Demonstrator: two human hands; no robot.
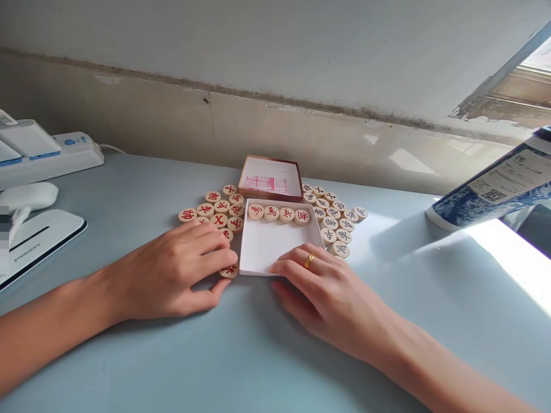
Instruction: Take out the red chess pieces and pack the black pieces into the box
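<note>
My left hand (181, 267) pinches a round Chinese chess piece (230, 271) with a red character, thumb on its near side and fingers on top. It lies just left of a shallow white box (275, 249). The near right corner of that box is held by my right hand (321, 287), which wears a gold ring; the thumb is below the front wall, fingers over the rim. Inside, along the back wall, several red-lettered pieces (271, 213) form a row. More red pieces (221, 206) are grouped left of the box, some hidden behind my left hand.
Dark-lettered pieces (330, 222) cluster right of the box. Behind it rests a brown-edged lid (271, 176) with red marks inside. A blue patterned cylinder (491, 183) stands at right. At left are a power strip (51, 150) and a white device (43, 241). A wall (172, 109) borders the table.
</note>
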